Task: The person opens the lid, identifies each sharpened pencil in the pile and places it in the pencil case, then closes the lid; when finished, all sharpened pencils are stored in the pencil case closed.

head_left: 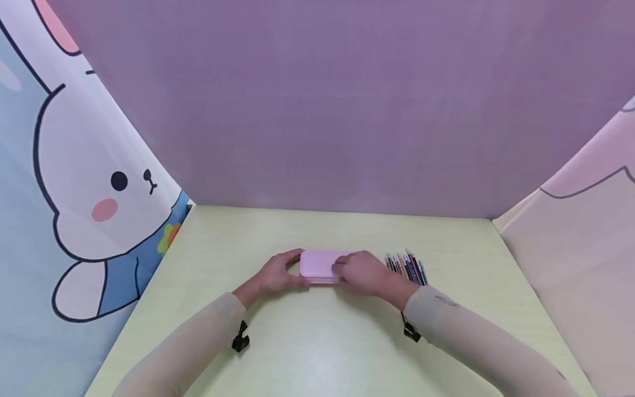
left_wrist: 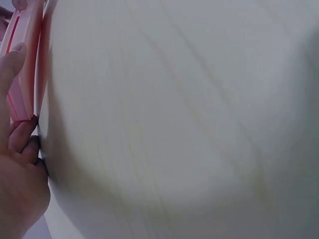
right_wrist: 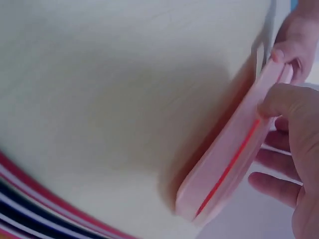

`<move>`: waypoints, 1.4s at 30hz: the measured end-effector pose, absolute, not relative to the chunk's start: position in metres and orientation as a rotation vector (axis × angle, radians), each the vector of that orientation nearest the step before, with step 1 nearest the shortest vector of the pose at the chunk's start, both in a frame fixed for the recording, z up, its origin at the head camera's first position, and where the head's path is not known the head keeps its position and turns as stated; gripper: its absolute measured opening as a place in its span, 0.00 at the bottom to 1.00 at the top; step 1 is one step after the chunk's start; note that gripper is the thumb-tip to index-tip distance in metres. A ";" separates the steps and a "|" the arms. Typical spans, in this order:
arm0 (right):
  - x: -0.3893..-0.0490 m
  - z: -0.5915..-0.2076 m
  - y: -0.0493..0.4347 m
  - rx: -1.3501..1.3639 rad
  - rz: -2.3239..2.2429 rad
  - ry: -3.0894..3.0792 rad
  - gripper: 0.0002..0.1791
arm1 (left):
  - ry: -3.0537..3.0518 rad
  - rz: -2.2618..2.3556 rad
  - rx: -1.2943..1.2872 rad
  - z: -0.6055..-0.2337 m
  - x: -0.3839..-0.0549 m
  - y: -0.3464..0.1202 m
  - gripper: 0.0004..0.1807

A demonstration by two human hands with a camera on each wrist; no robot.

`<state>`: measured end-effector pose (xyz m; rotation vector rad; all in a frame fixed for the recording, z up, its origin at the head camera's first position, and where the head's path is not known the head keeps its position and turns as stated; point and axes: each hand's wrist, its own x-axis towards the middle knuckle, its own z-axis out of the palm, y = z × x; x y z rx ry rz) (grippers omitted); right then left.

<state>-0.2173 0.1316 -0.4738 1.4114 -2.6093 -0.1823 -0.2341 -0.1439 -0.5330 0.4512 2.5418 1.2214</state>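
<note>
A pink pencil case (head_left: 317,263) with rounded corners lies flat on the table, a red line running along its side. My left hand (head_left: 275,273) grips its left end, thumb along the near side and the other fingers round the end in the left wrist view. My right hand (head_left: 364,273) reaches over the right part of the case. In the right wrist view its thumb (right_wrist: 279,99) presses the near side where the red line stops, while the lower fingers hang loosely curled past the top. The right hand covers part of the lid in the head view.
A bundle of several pencils (head_left: 407,266) lies just right of the right hand, partly behind the forearm. The pale wood-look table (head_left: 337,347) meets a purple backdrop (head_left: 337,110) at its far edge. Cartoon-printed cloths (head_left: 89,231) stand along both sides.
</note>
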 end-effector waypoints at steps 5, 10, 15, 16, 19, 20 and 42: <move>-0.219 -0.478 0.149 1.370 0.106 -2.694 0.13 | 2.508 1.255 0.459 -0.533 -0.236 -0.149 0.56; -0.221 -0.482 0.172 1.360 0.211 -2.746 0.18 | 2.453 1.308 0.504 -0.534 -0.241 -0.152 0.55; -0.218 -0.482 0.193 1.305 0.226 -2.799 0.21 | 2.453 1.311 0.545 -0.535 -0.242 -0.153 0.55; -0.217 -0.482 0.197 1.289 0.228 -2.809 0.22 | 2.460 1.303 0.543 -0.535 -0.242 -0.153 0.55; -0.217 -0.481 0.206 1.253 0.239 -2.815 0.22 | 2.471 1.304 0.522 -0.535 -0.241 -0.153 0.55; -0.218 -0.481 0.208 1.241 0.252 -2.812 0.21 | 2.472 1.305 0.511 -0.535 -0.241 -0.153 0.55; -0.251 -0.475 0.223 0.834 1.090 -2.802 0.11 | 2.500 1.288 0.490 -0.541 -0.234 -0.148 0.58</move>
